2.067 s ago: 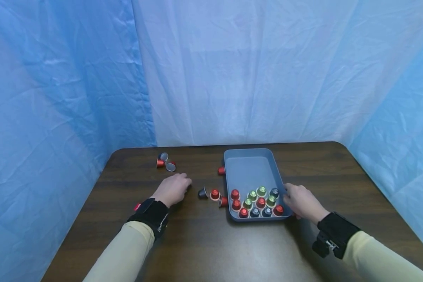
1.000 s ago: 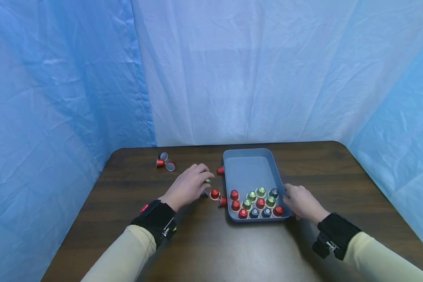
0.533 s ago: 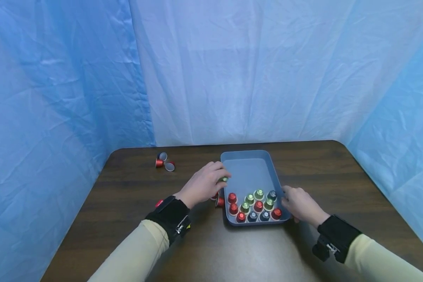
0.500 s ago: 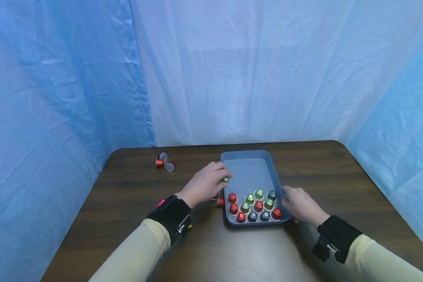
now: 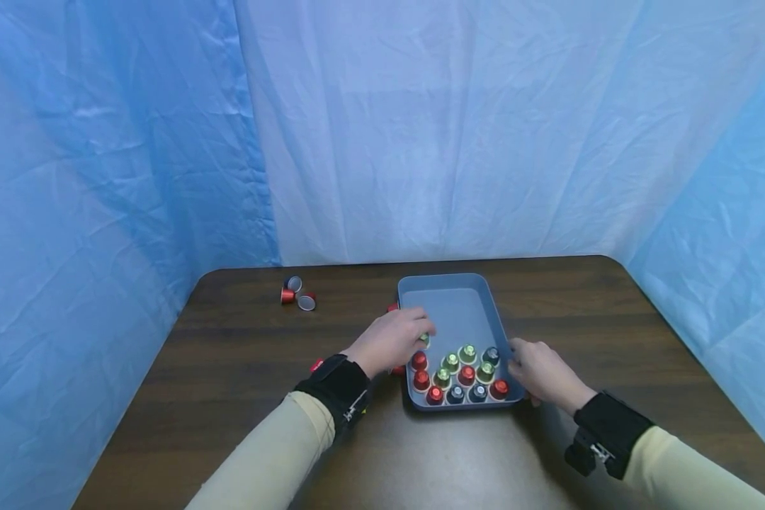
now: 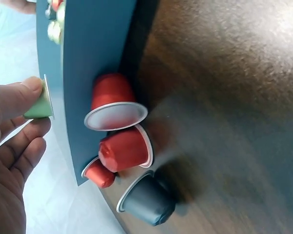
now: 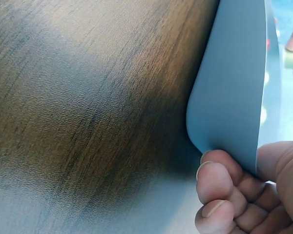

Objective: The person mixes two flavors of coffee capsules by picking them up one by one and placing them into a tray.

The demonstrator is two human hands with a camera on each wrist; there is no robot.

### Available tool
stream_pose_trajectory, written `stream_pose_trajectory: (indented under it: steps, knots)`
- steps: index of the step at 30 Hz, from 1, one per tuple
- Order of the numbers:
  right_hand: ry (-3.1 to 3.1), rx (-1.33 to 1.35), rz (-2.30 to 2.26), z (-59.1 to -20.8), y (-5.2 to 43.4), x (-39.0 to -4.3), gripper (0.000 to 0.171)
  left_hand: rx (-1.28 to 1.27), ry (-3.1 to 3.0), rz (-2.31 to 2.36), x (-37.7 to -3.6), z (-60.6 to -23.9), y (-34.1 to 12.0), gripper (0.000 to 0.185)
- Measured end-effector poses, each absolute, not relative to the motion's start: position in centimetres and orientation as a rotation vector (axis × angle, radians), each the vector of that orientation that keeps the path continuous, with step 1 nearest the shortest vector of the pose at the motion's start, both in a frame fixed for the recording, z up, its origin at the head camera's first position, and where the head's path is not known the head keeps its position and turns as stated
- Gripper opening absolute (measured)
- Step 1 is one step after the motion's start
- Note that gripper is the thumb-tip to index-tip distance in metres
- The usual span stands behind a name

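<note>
Wood-grained table (image 5: 459, 453) | smooth tray (image 5: 449, 308) | left hand (image 5: 390, 341) pinches tapered, seemingly metallic capsule (image 6: 38, 107)

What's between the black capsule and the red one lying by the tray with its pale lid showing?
Another red capsule, standing lid down on the table; the left wrist view shows it there, next to the black capsule.

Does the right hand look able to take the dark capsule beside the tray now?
Probably not: the right hand grips the tray at its right side, the dark capsule lies beyond its left side, and the left hand reaches over there.
</note>
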State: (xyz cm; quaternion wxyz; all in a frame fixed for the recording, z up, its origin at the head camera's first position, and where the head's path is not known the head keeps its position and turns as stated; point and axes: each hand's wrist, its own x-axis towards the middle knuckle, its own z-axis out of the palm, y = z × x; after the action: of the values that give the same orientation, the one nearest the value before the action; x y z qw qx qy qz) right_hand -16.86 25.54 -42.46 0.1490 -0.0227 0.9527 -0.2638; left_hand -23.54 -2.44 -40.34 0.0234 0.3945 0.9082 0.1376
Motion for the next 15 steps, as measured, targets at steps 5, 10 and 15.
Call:
stream_pose_trajectory:
  steps: [5,10,15]
  knots:
    - [2.735,-0.061,-0.751,-42.4,25.5,-16.8,0.052,1.269,2.832,0.286,-23.4,-40.9,-2.2,0.026]
    - [2.734,-0.062,-0.762,-42.4,25.5,-16.8,0.052,1.285,2.855,0.163,-23.4,-41.3,-1.8,0.022]
    - [2.734,-0.055,-0.759,-42.6,25.5,-16.8,0.052,1.256,2.872,0.111,-23.5,-41.6,-1.6,0.023]
